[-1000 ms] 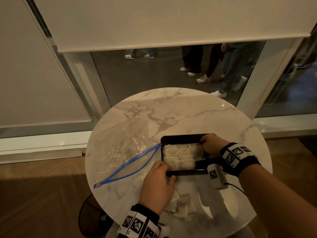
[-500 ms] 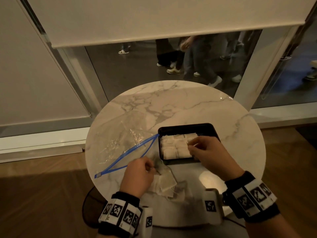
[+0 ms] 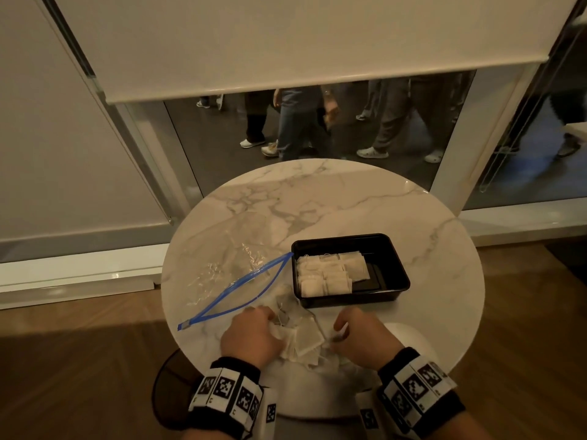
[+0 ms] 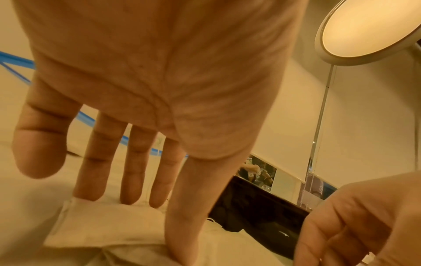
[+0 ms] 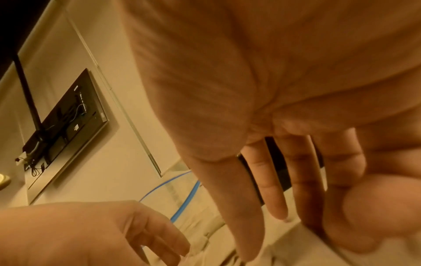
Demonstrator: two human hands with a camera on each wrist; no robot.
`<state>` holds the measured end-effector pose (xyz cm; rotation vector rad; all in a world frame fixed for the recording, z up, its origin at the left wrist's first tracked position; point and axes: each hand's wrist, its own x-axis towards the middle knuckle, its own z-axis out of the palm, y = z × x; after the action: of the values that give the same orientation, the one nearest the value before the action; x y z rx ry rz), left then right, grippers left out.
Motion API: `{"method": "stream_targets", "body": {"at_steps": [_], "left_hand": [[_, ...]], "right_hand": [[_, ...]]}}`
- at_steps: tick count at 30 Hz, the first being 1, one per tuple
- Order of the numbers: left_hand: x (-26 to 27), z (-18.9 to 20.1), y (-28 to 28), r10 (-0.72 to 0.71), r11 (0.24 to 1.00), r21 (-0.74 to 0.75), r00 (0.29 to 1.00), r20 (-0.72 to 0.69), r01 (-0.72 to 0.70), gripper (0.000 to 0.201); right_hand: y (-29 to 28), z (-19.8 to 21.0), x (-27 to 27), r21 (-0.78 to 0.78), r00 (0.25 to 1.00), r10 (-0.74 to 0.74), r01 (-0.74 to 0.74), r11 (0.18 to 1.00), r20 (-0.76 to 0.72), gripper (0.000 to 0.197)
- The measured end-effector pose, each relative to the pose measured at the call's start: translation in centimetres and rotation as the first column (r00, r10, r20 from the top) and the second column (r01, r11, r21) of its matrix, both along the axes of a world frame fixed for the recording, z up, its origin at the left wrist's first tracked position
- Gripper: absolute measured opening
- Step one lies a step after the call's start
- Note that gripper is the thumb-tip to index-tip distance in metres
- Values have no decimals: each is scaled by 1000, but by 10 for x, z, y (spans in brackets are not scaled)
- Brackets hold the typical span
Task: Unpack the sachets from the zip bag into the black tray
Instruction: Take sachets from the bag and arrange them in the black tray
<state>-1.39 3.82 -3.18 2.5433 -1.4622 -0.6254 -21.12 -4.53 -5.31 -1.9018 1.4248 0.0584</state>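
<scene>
A black tray [image 3: 401, 282] stands right of centre on the table, with several pale sachets [image 3: 327, 274] packed into its left part. The clear zip bag [image 3: 222, 262] lies to its left, its blue zip gaping. A loose pile of sachets [image 3: 305, 341] lies at the near edge. My left hand [image 3: 254, 335] rests on the pile's left side. In the left wrist view its straight fingers [image 4: 127, 180] touch a sachet [image 4: 109, 225]. My right hand [image 3: 359, 338] is at the pile's right side, and its fingers [image 5: 268, 198] reach down straight, holding nothing.
The round marble table [image 3: 365, 201] has bare room beyond and right of the tray. Its near edge runs just under my wrists. Behind is a window [image 3: 317, 128] with people walking outside. A dark round object [image 3: 171, 392] sits on the wood floor at lower left.
Both hands have come back from the tray to the loose pile at the near edge. The right hand left the sachets in the tray last.
</scene>
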Motion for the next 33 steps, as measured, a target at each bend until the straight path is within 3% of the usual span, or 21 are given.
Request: {"method": "stream_targets", "body": {"at_steps": [6,11,14,25,33], "left_hand": [[0,0,0,5,1000,14,1000,-17,-4,34],[-1,-4,-1,21,1000,8,1000,-23,-21,18],[-2,-7,-2,29,1000,5,999,-18,-29,12],[0,-8,-2,37,996,-82,999,-19,-38,7],[0,-11,-4,15,993,-118,995,-103,-27,10]], "right_hand": [[0,-7,0,27,999,17,-17,999,30,42],[1,-7,6,-29,999,18,-17,999,31,24],[3,-9,14,-29,999,16,-15,999,35,26],[9,-9,21,-83,986,-29,43,996,164,4],[9,-18,26,-79,990,-65,76,994,128,21]]}}
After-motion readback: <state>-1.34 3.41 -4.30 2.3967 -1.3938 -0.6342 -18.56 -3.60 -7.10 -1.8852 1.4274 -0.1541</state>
